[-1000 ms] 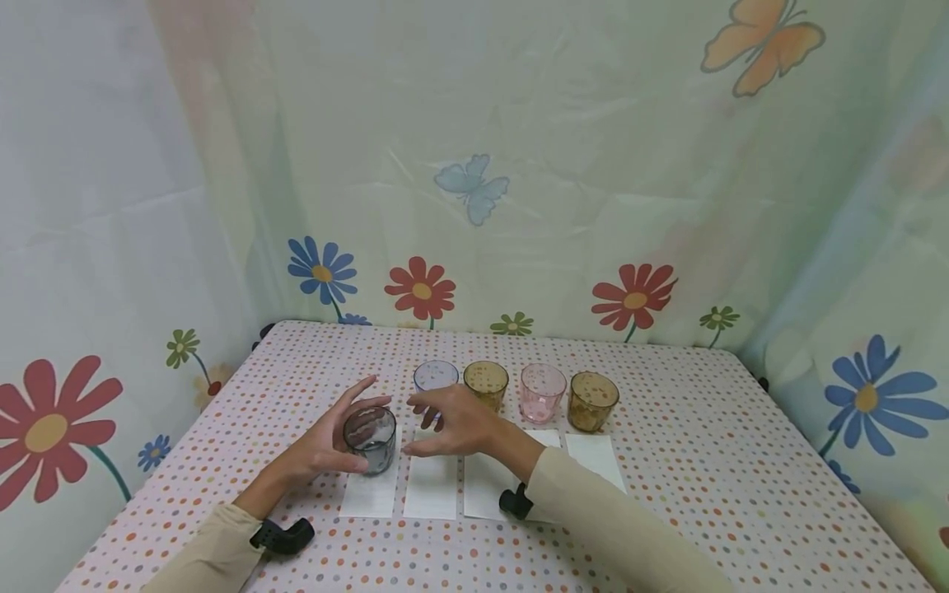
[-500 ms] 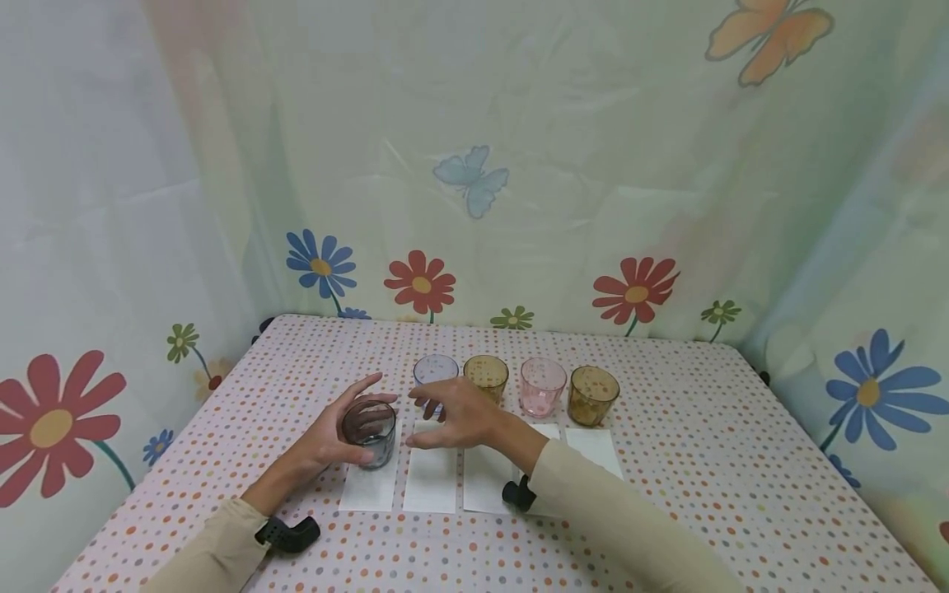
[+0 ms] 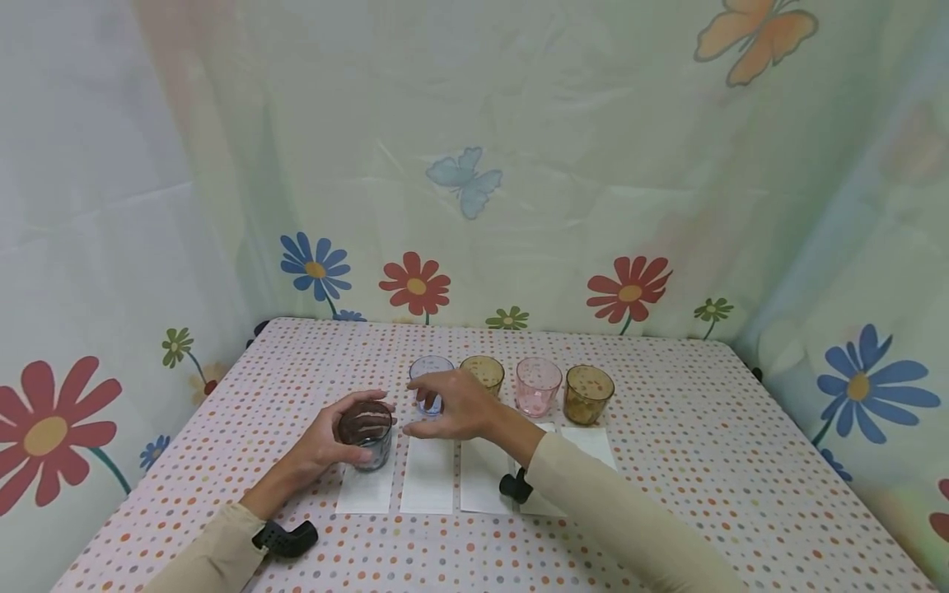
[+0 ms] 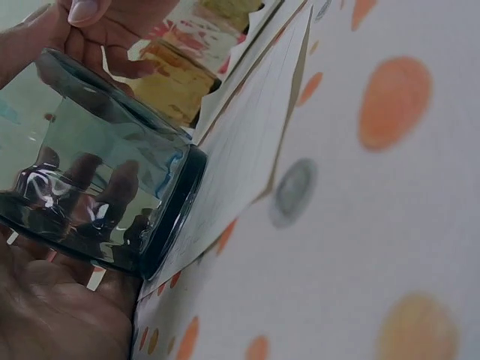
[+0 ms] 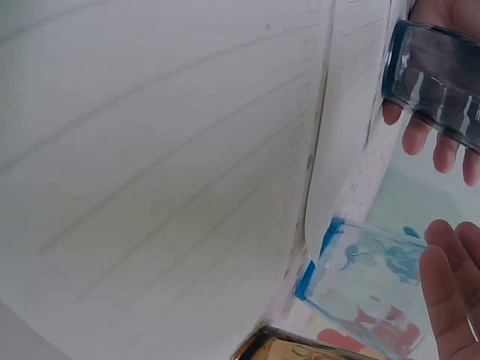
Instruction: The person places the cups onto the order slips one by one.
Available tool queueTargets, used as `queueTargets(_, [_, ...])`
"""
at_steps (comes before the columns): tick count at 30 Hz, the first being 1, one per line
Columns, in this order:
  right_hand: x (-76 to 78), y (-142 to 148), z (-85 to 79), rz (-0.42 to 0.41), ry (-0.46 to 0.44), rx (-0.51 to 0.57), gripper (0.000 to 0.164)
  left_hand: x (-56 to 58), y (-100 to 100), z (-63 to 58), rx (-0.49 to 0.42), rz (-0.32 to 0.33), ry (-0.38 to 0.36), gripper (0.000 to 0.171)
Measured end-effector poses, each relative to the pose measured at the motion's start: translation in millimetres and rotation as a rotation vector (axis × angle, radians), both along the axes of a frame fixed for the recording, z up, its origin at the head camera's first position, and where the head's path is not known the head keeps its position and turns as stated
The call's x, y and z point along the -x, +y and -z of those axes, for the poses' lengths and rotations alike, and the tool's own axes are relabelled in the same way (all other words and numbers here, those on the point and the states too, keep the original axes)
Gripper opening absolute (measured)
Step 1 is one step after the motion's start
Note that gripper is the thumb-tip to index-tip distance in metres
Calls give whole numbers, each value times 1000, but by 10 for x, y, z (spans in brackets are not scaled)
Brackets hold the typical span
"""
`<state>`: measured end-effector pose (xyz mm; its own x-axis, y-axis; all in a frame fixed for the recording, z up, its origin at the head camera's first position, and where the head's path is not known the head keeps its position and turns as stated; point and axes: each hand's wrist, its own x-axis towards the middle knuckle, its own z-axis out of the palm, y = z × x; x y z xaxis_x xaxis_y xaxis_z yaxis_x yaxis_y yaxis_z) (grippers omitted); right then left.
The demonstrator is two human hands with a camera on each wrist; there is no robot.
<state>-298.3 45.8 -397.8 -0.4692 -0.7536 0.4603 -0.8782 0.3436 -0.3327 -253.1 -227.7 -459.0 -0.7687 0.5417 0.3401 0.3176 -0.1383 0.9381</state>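
A smoky grey glass tumbler (image 3: 376, 449) stands upright on the leftmost white paper sheet (image 3: 365, 494). My left hand (image 3: 324, 445) holds it from the left, thumb at the front and fingers around the far side; they show through the glass (image 4: 105, 180) in the left wrist view. To its right, my right hand (image 3: 455, 405) hovers above the papers, thumb and fingers spread apart with nothing between them. Behind it stands a pale blue glass (image 3: 430, 366), partly hidden in the head view; the right wrist view shows this blue glass (image 5: 367, 281) near the fingertips.
An amber glass (image 3: 483, 372), a pink glass (image 3: 539, 387) and another amber glass (image 3: 589, 395) continue the row to the right. Several lined paper sheets (image 3: 427, 486) lie side by side in front, on a dotted tablecloth (image 3: 689, 478). A floral curtain (image 3: 519, 206) surrounds the table.
My left hand's fingers have lowered and closed in around the grey glass. The right hand stays in nearly the same place and pose. The head view has shifted slightly.
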Motion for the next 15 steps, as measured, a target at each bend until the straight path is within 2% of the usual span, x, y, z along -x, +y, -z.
queueTargets(4, [5,7,-5,-3,1,15,58,-16,0,-6,11,-2,2,71])
queueTargets(9, [21,21,-18,19,44,0,56,-40,-1,-19,36,-19,-8,66])
queueTargets(15, [39,50,-80,65,85,-21,55,-37,34,-20,-8,-14,-43,66])
